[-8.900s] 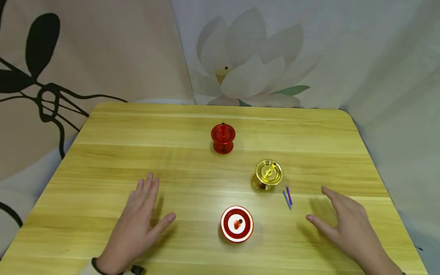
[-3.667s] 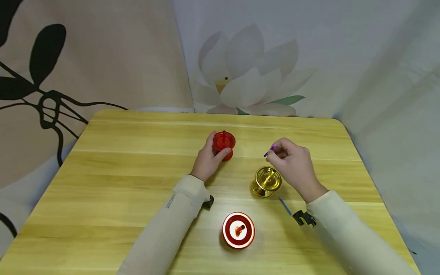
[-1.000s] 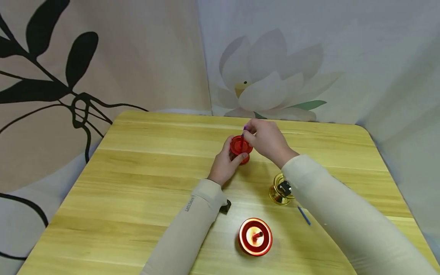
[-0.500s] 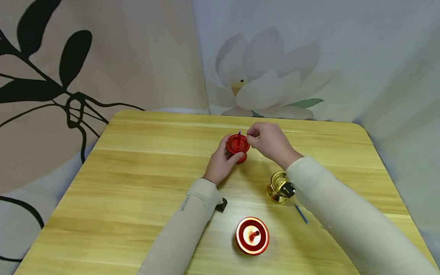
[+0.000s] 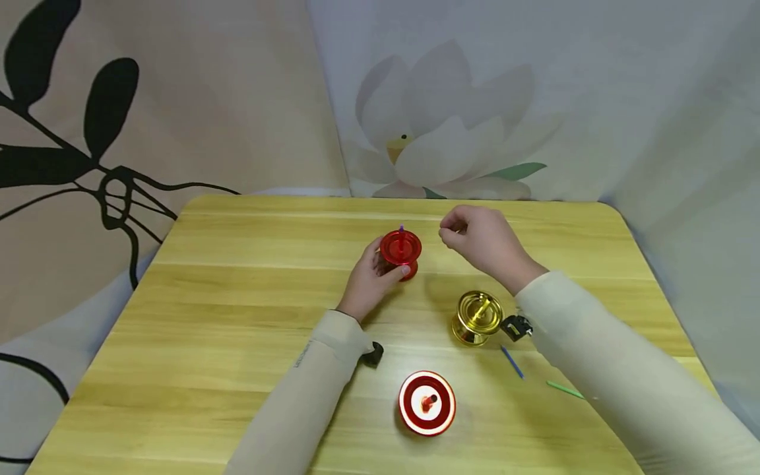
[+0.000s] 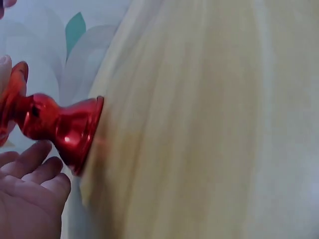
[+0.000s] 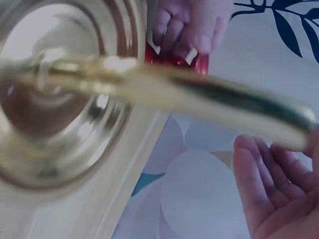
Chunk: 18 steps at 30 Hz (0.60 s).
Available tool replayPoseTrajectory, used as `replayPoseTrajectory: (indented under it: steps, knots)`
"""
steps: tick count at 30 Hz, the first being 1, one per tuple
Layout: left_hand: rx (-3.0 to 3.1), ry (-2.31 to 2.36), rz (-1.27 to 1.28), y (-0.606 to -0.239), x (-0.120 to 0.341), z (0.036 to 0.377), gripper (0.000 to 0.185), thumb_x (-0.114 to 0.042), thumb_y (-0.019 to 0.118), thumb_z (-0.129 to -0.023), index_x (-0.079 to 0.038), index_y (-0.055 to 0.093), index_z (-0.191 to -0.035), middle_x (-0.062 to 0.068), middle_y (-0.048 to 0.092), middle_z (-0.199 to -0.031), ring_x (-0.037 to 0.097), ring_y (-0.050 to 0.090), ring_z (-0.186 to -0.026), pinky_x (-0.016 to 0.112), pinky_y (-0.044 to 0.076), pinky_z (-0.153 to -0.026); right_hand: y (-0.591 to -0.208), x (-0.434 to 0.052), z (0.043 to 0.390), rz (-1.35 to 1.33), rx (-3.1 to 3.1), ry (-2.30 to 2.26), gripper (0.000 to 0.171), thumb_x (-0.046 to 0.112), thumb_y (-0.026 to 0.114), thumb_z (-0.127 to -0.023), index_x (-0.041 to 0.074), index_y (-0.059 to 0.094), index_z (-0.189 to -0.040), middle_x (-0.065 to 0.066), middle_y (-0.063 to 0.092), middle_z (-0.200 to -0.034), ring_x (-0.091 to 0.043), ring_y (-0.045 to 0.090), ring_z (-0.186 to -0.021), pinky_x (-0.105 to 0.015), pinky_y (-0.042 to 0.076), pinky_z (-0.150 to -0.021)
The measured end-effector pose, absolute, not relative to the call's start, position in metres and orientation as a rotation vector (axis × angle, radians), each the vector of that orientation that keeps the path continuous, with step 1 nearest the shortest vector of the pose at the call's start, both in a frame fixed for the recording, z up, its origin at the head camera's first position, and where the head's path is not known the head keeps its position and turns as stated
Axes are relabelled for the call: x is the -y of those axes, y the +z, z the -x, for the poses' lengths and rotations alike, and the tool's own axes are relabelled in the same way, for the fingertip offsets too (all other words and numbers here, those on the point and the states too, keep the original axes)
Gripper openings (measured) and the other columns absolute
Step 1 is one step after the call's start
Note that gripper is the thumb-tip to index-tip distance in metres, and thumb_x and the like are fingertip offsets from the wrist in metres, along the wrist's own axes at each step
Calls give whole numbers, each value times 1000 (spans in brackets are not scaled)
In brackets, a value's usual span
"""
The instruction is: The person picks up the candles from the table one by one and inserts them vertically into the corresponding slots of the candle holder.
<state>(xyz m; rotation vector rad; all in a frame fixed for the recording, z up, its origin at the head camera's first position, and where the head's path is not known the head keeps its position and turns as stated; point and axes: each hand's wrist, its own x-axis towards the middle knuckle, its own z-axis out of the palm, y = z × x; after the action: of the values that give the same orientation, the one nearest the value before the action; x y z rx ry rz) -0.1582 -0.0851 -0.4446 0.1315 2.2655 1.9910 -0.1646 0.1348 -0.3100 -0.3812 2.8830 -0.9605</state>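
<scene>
My left hand grips a shiny red metal candle holder toward the back of the table, thumb across its stem. The flared foot of that holder shows in the left wrist view. At the top of its central tube stands the small tip of a thin purple candle. Just to the right, my right hand hovers with loosely curled fingers and nothing visible between them. Its palm and fingers are bare in the right wrist view. A gold candle holder stands below the right wrist.
Nearest the front is another red candle holder, its dish lit brightly. A thin blue candle and a thin green candle lie on the wooden table at the right, the green one partly under the right sleeve.
The left hand took hold of the red holder. The right hand picked up the purple candle, brought it to the holder's tube, let go and drew back right, uncovering the green candle.
</scene>
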Motion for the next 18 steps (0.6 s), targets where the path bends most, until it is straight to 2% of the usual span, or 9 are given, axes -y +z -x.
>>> replayPoseTrajectory:
  steps: [8, 13, 18]
  knots:
    - [-2310, 1927, -50, -446, 100, 142, 72, -21, 78, -90, 1, 42, -148, 14, 49, -149, 27, 43, -141, 38, 33, -117, -304, -156, 154, 342, -2879, -1003, 15, 21, 63, -99, 9, 71, -103, -6, 70, -96, -23, 63, -87, -42, 53, -80]
    - [-2318, 1911, -49, -445, 105, 129, 62, -20, 78, -90, -2, 50, -143, 10, 52, -147, 24, 43, -141, 37, 32, -118, -308, -173, 144, 329, -2894, -1009, 16, 21, 63, -98, 8, 72, -103, -6, 71, -96, -23, 64, -87, -42, 52, -79]
    - [-2283, 1918, -112, -445, 106, 119, 64, -19, 78, -90, -2, 49, -145, 12, 50, -149, 26, 42, -142, 40, 32, -118, -313, -195, 132, 298, -2914, -967, 16, 20, 63, -99, 7, 70, -104, -7, 70, -95, -24, 63, -86, -42, 51, -78]
